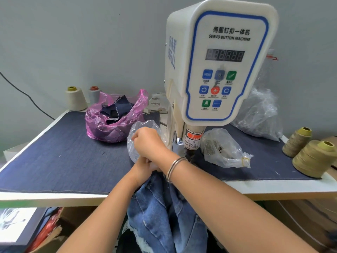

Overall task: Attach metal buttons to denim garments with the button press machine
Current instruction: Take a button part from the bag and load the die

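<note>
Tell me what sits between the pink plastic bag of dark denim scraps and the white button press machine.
In the head view, a clear plastic bag lies between the pink bag and the machine, with the right hand at it.

**Bare forearms, bangles on one wrist**

Two arms come into view from the bottom edge, both uncovered from above the elbow down; no sleeve shows on either. The right hand [148,141] has thin silver-coloured metal bangles [174,168] round its wrist, several narrow rings lying close together. The left hand [144,168] is partly hidden behind the right forearm, and its wrist carries no band or watch. Neither hand is gloved.
</note>
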### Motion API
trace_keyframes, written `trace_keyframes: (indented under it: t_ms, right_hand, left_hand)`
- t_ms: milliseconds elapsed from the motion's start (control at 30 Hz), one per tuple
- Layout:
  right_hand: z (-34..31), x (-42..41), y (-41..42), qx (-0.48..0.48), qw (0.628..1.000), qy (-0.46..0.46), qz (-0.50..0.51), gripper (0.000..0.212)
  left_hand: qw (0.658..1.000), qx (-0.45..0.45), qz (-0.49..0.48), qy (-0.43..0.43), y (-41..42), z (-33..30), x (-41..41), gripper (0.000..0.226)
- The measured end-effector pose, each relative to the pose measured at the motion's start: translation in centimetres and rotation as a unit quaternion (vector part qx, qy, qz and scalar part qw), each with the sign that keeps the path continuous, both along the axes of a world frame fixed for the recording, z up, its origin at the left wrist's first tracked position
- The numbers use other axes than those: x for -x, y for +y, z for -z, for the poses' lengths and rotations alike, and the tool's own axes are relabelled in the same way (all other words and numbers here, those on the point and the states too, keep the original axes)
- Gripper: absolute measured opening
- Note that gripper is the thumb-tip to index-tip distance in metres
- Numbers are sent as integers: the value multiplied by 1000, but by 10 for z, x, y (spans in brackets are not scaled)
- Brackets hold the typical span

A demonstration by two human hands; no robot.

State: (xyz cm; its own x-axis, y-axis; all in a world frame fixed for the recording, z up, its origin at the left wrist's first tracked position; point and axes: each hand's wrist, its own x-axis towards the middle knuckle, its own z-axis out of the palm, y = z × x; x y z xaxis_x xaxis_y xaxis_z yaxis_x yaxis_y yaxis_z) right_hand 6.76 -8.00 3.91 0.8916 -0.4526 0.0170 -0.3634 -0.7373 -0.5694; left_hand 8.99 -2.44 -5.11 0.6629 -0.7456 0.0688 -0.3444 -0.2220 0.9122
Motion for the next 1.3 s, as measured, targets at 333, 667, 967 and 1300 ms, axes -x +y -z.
trace_keyframes:
  t_ms: [333, 667, 967, 1300]
  right_hand:
    - [32, -33, -30, 238, 957, 160, -46, 28]
    - [45, -38, -36, 349, 923, 136, -82, 26]
    - [45, -35, -38, 389, 903, 141, -114, 25]
    - [47, -34, -39, 391, 905, 124, -116, 23]
  left_hand:
    - [984, 66, 89, 139, -2, 3, -5, 20]
    - [978, 30, 127, 164, -1, 3, -5, 23]
    - [977, 18, 143, 156, -2, 5, -7, 26]
    - [974, 8, 160, 159, -2, 5, -8, 19]
